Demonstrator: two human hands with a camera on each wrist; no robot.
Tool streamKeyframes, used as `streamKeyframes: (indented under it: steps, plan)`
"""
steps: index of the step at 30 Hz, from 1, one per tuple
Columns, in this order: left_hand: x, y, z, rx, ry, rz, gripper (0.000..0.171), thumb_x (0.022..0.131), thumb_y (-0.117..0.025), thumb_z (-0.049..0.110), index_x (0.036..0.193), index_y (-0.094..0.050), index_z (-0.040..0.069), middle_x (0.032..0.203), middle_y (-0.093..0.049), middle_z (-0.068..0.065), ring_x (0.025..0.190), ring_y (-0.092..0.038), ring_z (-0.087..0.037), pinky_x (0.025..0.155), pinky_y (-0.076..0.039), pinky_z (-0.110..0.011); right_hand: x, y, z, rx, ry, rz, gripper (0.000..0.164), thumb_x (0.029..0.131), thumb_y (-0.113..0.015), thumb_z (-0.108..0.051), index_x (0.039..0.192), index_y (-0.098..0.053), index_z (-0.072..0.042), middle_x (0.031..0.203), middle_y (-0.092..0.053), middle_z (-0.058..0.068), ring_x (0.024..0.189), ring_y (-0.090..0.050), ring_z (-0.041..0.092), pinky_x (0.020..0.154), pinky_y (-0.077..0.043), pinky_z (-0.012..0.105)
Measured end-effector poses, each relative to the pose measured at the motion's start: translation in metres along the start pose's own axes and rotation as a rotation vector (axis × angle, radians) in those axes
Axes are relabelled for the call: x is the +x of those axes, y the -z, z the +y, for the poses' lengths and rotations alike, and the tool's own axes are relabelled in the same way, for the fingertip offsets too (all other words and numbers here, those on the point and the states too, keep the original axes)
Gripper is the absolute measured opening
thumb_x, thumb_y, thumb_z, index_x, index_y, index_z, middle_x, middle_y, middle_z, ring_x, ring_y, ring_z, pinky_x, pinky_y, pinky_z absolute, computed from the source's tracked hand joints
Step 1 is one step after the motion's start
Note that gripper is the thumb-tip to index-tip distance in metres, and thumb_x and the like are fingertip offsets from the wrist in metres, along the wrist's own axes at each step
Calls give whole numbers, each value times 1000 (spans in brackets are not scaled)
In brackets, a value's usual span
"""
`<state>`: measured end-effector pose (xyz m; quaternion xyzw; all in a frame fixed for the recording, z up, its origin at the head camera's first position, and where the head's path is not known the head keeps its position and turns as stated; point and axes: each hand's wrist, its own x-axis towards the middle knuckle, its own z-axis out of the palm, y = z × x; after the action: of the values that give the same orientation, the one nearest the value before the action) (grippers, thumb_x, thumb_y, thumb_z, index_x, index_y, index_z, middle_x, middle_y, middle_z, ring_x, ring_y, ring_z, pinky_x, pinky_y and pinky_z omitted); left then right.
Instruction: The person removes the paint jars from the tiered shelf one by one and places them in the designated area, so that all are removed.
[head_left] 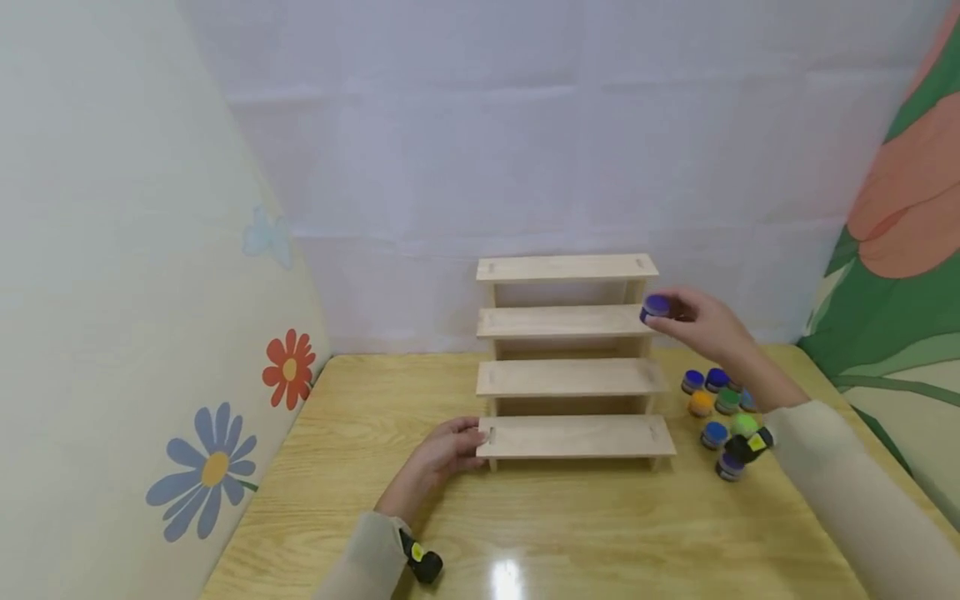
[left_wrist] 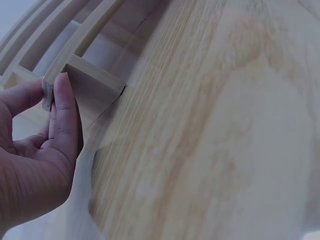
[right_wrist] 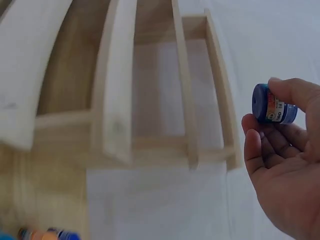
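A pale wooden stepped rack (head_left: 574, 376) with several shelves stands on the table against the back. My left hand (head_left: 446, 452) pinches the left end of its lowest shelf, thumb on one face and fingers on the other, as the left wrist view shows (left_wrist: 42, 150). Up at the right end of the second shelf from the top, my right hand (head_left: 708, 325) holds a small paint jar (head_left: 655, 308) with a purple-blue lid. In the right wrist view the jar (right_wrist: 272, 104) lies tilted sideways between thumb and fingers, its printed label showing.
To the right of the rack, several small paint jars with blue, orange (head_left: 701, 404), green (head_left: 727, 401) and purple lids stand grouped on the wooden table (head_left: 585, 533). A white cloth (head_left: 420, 167) hangs behind; flower-painted panels flank both sides.
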<state>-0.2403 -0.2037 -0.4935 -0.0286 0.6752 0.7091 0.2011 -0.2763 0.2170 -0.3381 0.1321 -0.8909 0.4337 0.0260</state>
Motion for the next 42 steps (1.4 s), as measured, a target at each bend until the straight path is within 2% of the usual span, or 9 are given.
streamKeyframes:
  steps: [2, 6, 9, 13, 17, 27, 32, 36, 42]
  plan:
    - [0, 1, -1, -3, 0, 0, 53, 98, -61, 4, 144, -39, -12, 107, -64, -7, 86, -66, -13, 69, -58, -24, -11, 6, 12, -12, -17, 4, 63, 98, -64, -49, 143, -51, -7, 132, -59, 19, 118, -58, 32, 95, -51, 48]
    - [0, 0, -1, 0, 7, -2, 54, 98, -60, 4, 144, -38, -12, 108, -64, -7, 86, -66, -13, 69, -58, -24, -32, 18, 40, 22, -49, 8, 60, 99, -63, -46, 143, -49, -7, 123, -62, 18, 83, -62, 23, 66, -55, 38]
    - [0, 0, 0, 2, 9, 8, 55, 98, -61, 5, 145, -38, -12, 110, -64, -9, 87, -66, -13, 70, -58, -24, -47, 24, 60, 73, -54, 17, 54, 101, -62, -39, 141, -49, -4, 107, -65, 12, 65, -56, 19, 55, -51, 35]
    - [2, -1, 0, -1, -1, 14, 57, 98, -62, 5, 146, -37, -12, 112, -63, -10, 87, -66, -14, 70, -58, -24, -66, 27, 83, 39, -20, 42, 49, 102, -62, -31, 139, -52, 1, 100, -67, 1, 80, -63, 9, 67, -54, 27]
    - [3, -1, 0, -2, -11, 5, 57, 97, -62, 5, 146, -36, -12, 111, -64, -8, 86, -66, -13, 70, -58, -25, -82, 27, 98, 3, -63, 26, 56, 103, -61, -33, 144, -48, 3, 117, -64, 6, 94, -62, 1, 76, -55, 23]
    - [1, 0, -1, 3, -15, 4, 56, 98, -61, 6, 145, -37, -12, 111, -65, -9, 88, -66, -14, 71, -58, -25, -108, 22, 122, -22, -91, 51, 58, 102, -63, -31, 144, -47, 4, 117, -61, -2, 92, -53, -13, 74, -53, 20]
    - [1, -1, -3, 2, -2, 24, 55, 98, -62, 5, 145, -39, -12, 115, -65, -12, 88, -67, -15, 70, -58, -25, -119, 18, 133, 1, -58, 70, 54, 101, -64, -24, 141, -48, 8, 109, -60, -18, 91, -56, -12, 73, -57, 26]
    - [3, -2, -2, -6, -4, 33, 54, 97, -62, 5, 144, -41, -11, 115, -64, -12, 87, -67, -16, 69, -58, -25, -127, 16, 143, 28, -57, 63, 53, 101, -64, -19, 140, -46, 11, 106, -58, -26, 92, -57, -11, 74, -57, 23]
    - [3, -1, -2, -2, -9, 22, 53, 97, -61, 4, 144, -40, -12, 112, -65, -11, 86, -66, -16, 69, -58, -25, -135, 13, 154, 9, -141, 28, 56, 101, -65, -25, 142, -46, 9, 105, -64, -12, 91, -56, -10, 74, -55, 22]
